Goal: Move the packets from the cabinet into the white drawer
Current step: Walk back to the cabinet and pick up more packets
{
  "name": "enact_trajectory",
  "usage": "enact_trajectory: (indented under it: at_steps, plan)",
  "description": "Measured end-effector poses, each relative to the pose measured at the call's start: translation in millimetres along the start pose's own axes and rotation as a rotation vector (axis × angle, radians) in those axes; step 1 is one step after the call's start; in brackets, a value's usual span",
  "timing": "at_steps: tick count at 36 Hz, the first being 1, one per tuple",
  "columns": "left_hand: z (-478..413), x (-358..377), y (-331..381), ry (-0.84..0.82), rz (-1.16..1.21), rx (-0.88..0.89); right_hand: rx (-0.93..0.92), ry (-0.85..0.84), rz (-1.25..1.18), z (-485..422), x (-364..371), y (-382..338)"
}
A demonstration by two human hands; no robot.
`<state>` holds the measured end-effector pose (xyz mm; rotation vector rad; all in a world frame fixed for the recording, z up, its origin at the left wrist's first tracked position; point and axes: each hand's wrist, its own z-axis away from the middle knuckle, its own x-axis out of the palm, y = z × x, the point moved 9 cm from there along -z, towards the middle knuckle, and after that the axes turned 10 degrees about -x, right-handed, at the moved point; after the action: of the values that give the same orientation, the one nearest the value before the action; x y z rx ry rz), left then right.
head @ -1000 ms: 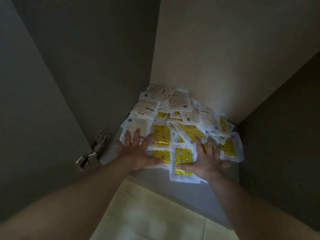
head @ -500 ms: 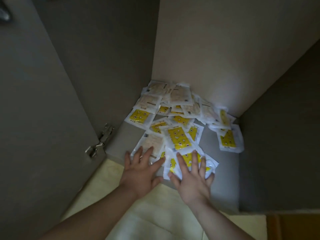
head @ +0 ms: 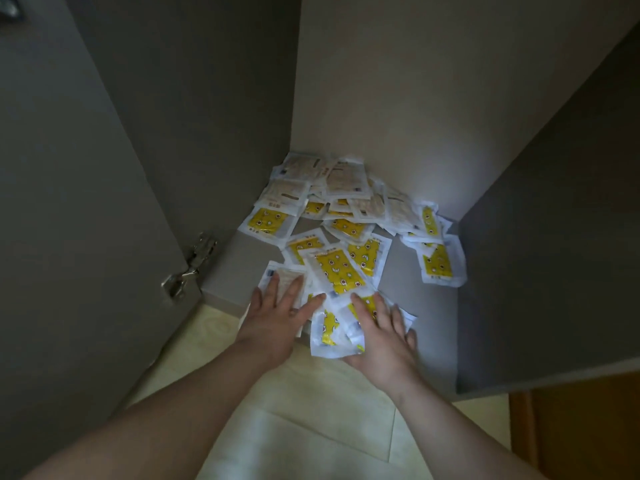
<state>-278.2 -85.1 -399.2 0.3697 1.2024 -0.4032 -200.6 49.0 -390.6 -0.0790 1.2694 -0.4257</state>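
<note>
Several white packets point(head: 346, 216) with yellow or beige faces lie heaped on the grey cabinet floor point(head: 419, 306), most against the back wall. A smaller bunch of packets point(head: 337, 271) has been dragged to the front lip, and some hang over it. My left hand point(head: 277, 317) lies flat on a beige packet point(head: 284, 277) at the left of this bunch, fingers spread. My right hand point(head: 381, 336) presses on yellow packets point(head: 329, 332) at the lip, thumb under their front edge. No white drawer is in view.
The open cabinet door point(head: 69, 220) stands at the left with a metal hinge point(head: 188, 268) near the floor. The cabinet's right side wall point(head: 554, 254) closes in the space. Pale floor tiles point(head: 294, 410) lie below the lip, brown wood point(head: 581, 427) at the lower right.
Both hands have pulled back from the heap toward the cabinet's front, dragging a bunch of packets with them. The front packets now overhang the lip.
</note>
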Motion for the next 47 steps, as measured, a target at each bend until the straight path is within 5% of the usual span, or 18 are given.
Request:
enact_trajectory:
  at_steps: [4,13,21,29,34,40,47]
  plan:
    - [-1.8,-5.4,1.8,0.012,-0.032,-0.045,-0.056,0.058,0.032,2.4,-9.4,-2.7]
    - [24.0,-25.0,2.2,0.456,-0.045,0.154,-0.267,0.409,0.075,17.2,-23.5,-3.4]
    - [25.9,-29.2,-1.8,0.495,0.082,0.136,-0.209,0.255,-0.268,16.2,-26.0,11.6]
    - [31.6,-33.2,11.4,0.237,0.519,0.075,-0.077,0.341,-0.334,11.1,-26.3,29.6]
    - [21.5,-24.5,38.5,0.088,0.408,0.103,-0.062,0.327,-0.242,18.5,-25.9,28.0]
    - [-5.0,-49.5,44.7,0.139,0.42,0.002,-0.125,0.206,-0.138,23.0,-19.2,19.3]
    - [-30.4,-21.4,59.7,-0.22,-0.064,-0.015,-0.114,0.183,-0.088,26.4,-21.0,12.3]
